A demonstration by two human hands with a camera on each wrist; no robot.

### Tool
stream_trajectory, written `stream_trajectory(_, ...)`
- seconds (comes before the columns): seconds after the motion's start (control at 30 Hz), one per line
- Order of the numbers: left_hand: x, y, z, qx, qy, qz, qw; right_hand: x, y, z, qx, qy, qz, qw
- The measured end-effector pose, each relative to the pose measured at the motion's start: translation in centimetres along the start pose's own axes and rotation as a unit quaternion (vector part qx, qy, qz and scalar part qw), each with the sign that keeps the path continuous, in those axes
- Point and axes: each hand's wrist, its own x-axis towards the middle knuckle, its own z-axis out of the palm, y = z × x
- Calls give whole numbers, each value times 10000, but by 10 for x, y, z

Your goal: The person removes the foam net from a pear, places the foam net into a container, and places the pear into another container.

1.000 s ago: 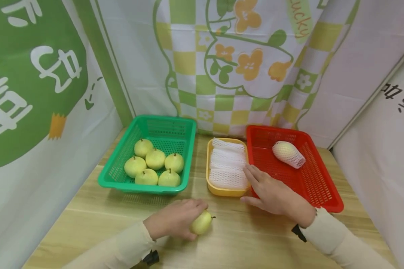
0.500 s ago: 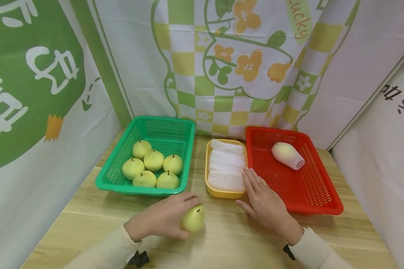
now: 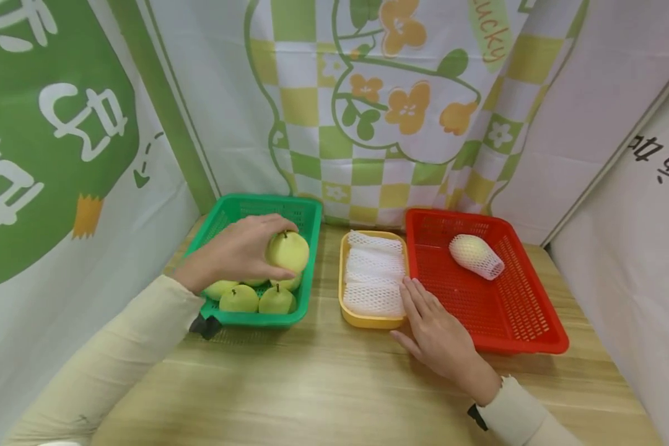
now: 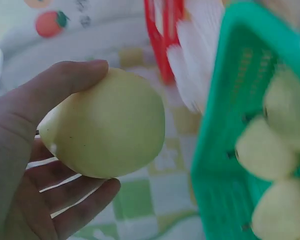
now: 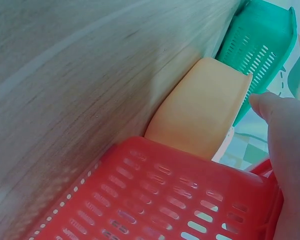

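Observation:
My left hand point(image 3: 234, 249) holds a pale yellow-green pear point(image 3: 288, 253) above the green basket point(image 3: 316, 248). In the left wrist view, the thumb presses one side of the pear point(image 4: 107, 125) while the fingers curl under the other. Below it, several loose pears point(image 3: 240, 298) lie in that basket, some hidden behind the hand. My right hand point(image 3: 437, 337) has its fingers straight, tips resting where the yellow box point(image 3: 373, 322) meets the red basket point(image 3: 457, 303). White foam net sleeves point(image 3: 375, 272) lie stacked in the yellow box.
One pear in a foam net point(image 3: 474, 255) lies at the back of the red basket. All three containers stand side by side on a wooden table point(image 3: 312, 390). A checkered cloth point(image 3: 334, 148) hangs close behind them, with printed panels on both sides.
My left hand has carried the pear from low over the front of the table up and left to above the green basket. My right hand shifted slightly left early on, then stayed still.

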Motion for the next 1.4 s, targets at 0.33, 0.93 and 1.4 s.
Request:
stream_trajectory(0.33,54,-88,23,-301,-388,-1012,9937,-1,2,0,-102,-60,56,9999)
stream_trajectory(0.93,72,-118,78,30,-1794,-1663,9696,-2,4,2,-325,-61,66,9994)
stream_trajectory(1.4,76,-118,77,177,-2350,-1750,9559,-1,4,2,-326,-209,138,9992)
